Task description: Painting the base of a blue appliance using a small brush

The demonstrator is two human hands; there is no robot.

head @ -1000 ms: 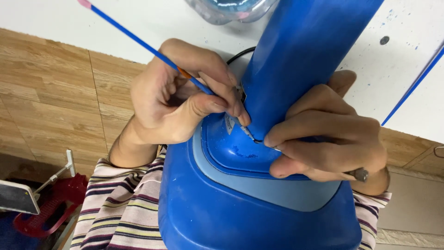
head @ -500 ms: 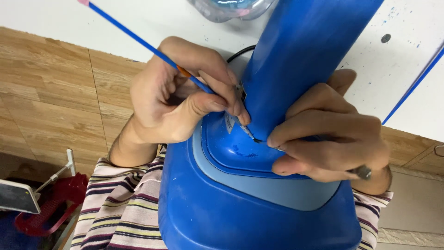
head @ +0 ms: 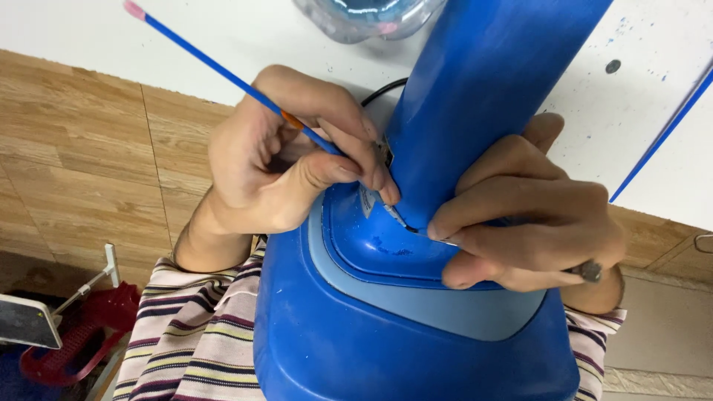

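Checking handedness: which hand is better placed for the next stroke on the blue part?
Left hand: its fingers grip the brush, tip at the seam; right hand braces the blue part.

Thin blue paintbrush (head: 223,70) against blue casing (head: 416,327)

A striped garment (head: 200,334) in cream, maroon, navy and yellow bands is worn over the lap, and a dark-stoned ring (head: 590,270) is seen on the right hand (head: 535,219).
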